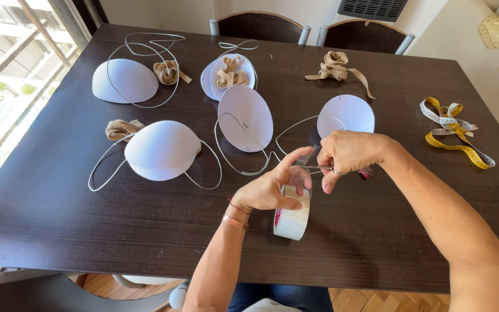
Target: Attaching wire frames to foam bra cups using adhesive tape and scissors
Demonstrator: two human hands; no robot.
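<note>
Tape roll (291, 215), white with a red-printed core, stands on edge above the dark tabletop (59, 202), held in the left hand (270, 188), whose grip wraps its upper rim. Its clear strip (310, 157) runs up to the right hand (347, 153), whose grip is closed on small scissors (319, 167) at the strip. White foam cups (163, 149) and a yellow measuring tape (454, 133) lie around.
</note>
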